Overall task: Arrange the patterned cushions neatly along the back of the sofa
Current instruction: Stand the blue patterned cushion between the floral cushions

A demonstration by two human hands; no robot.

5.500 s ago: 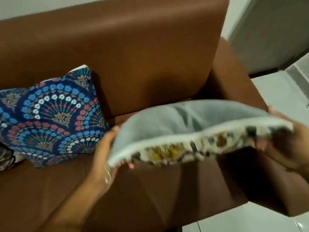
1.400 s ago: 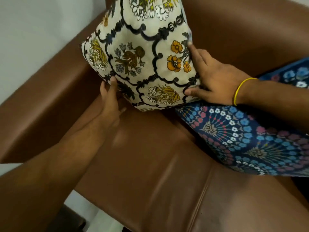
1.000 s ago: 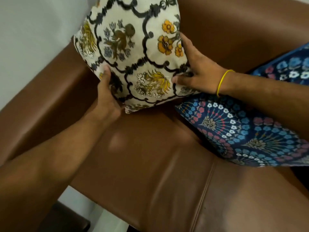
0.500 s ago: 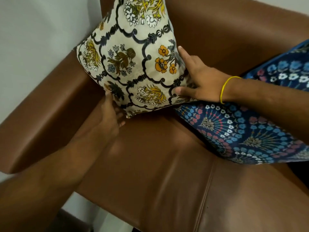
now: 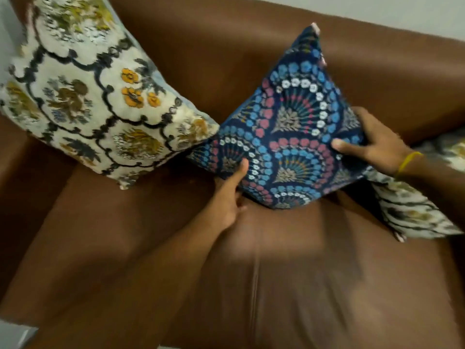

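Note:
A cream cushion with yellow flowers and black scallop lines leans in the sofa's left corner, with no hand on it. Beside it stands a dark blue cushion with blue, pink and white fan patterns, tilted on one corner against the brown sofa back. My left hand grips its lower left edge, thumb on the front. My right hand, with a yellow band at the wrist, holds its right edge. Another cream patterned cushion lies partly under the blue one at the right.
The brown leather seat fills the lower view, with a seam down its middle. The left armrest sits under the cream cushion. Pale wall shows above the sofa back, and a bit of light floor at the bottom left.
Both hands have left the cream cushion, which now rests in the left corner. They have moved right and taken hold of the blue cushion. The view has shifted right, showing a third cushion.

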